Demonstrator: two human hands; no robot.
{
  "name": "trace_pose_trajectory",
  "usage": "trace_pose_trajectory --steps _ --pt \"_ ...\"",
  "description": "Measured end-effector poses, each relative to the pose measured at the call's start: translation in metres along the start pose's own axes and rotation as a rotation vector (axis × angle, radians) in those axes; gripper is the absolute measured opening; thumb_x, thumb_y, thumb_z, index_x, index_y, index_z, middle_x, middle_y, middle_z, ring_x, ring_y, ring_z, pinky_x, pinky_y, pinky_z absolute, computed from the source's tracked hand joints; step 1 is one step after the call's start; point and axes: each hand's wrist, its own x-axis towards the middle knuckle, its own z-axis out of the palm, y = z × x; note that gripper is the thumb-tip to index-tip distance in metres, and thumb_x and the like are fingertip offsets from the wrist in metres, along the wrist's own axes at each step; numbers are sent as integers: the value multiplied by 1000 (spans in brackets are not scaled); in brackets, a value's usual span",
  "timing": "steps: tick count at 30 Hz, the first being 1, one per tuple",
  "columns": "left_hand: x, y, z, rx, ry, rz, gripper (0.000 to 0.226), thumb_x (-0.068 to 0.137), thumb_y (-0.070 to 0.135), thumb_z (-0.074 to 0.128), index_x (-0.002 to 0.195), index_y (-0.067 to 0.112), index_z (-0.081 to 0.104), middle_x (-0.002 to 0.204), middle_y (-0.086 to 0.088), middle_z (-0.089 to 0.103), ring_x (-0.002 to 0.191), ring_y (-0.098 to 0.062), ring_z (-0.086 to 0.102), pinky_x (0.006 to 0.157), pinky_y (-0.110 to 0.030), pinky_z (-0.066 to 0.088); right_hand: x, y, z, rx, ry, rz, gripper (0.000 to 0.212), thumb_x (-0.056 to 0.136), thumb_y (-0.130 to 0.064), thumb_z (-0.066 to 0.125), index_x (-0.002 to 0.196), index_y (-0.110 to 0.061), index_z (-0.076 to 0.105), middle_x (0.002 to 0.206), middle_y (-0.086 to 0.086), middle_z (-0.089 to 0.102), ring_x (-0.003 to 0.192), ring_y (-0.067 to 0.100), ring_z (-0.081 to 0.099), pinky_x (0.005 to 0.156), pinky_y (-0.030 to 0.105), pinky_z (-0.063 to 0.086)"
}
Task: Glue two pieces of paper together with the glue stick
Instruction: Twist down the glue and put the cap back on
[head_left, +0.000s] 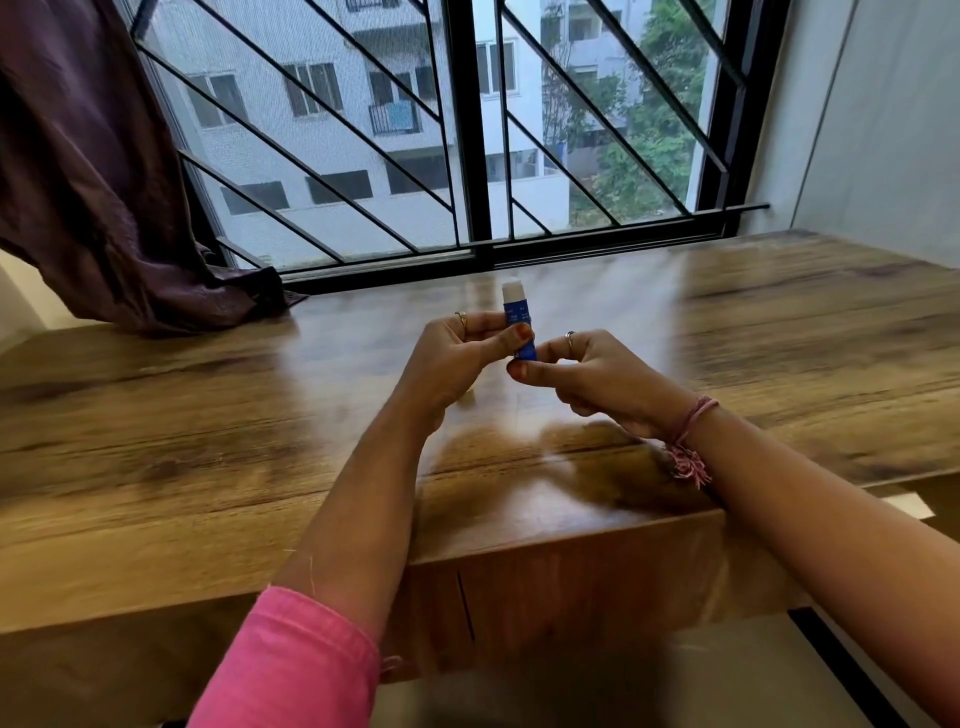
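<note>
head: glue stick (518, 322) upright over table (208, 415), no paper visible
left hand (457, 358): grips barrel, steadying
right hand (582, 374): pinches base, likely to twist

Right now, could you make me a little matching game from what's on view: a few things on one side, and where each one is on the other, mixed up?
Things:
1. glue stick
2. curtain
3. thread band
4. pink sleeve

Places:
A. on the left forearm, near the bottom edge
B. upright between the left hand and right hand, above the table
C. round the right wrist
D. hanging at far left, its end lying on the table

Pairs: 1-B, 2-D, 3-C, 4-A
</note>
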Motion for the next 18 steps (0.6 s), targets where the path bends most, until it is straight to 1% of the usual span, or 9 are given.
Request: trace_pose_trajectory --steps 3,5,7,9,11,13,15,16,18 --pt "-1 1 1 -6 -2 -1 30 73 34 72 100 20 70 95 4 75 94 -6 69 78 -13 49 1 0 1 -48 68 -14 24 65 -35 84 77 -19 71 51 -9 43 42 4 33 37 18 28" --pt "-1 1 2 -6 -4 -1 33 72 36 71 100 20 70 95 4 75 93 -6 69 76 -13 49 2 0 2 -72 91 -33 28 57 -40 87 68 -22 68 59 -6 45 42 4 35 37 18 30" --pt "-1 1 3 -4 -6 -2 34 71 37 71 101 20 70 96 4 75 93 -6 69 76 -13 49 2 0 3 -90 107 -46 35 54 -44 87 66 -23 62 65 -4 46 43 3 37 38 18 31" --pt "0 1 3 1 -2 -9 30 75 33 71 102 20 69 97 4 74 94 -6 69 78 -14 49 2 1 4 -109 101 -46 42 53 -50 85 71 -21 61 67 -2 46 45 6 38 40 19 33" --pt "0 0 1 10 5 -14 27 79 29 71 103 19 70 99 1 74 97 -8 69 83 -19 49 1 1 5 -116 67 -36 45 58 -52 81 81 -18 62 65 -2 46 46 6 38 40 19 34" --pt "0 0 0 16 10 -17 28 80 28 71 106 16 70 101 -2 74 100 -11 68 91 -24 49 0 0 3 -61 16 -16 39 69 -45 78 92 -16 65 65 -3 45 48 3 39 42 18 34" --pt "0 0 -1 17 16 -19 31 79 29 72 106 14 70 102 -4 74 101 -12 67 93 -26 48 -1 -1 1 -16 -17 -5 34 77 -36 75 100 -13 68 71 1 46 53 3 41 44 18 34" --pt "0 0 -1 16 18 -19 32 78 30 72 106 14 70 101 -4 74 101 -12 67 93 -26 48 -2 -2 0 -18 -19 -9 31 79 -33 74 101 -12 68 71 2 46 52 3 41 44 18 33" --pt "-1 1 0 17 17 -18 35 73 34 72 104 17 70 100 -3 74 100 -12 68 92 -26 48 -2 -2 -2 -72 11 -28 29 79 -34 74 98 -13 70 59 -5 45 46 2 38 43 18 32"
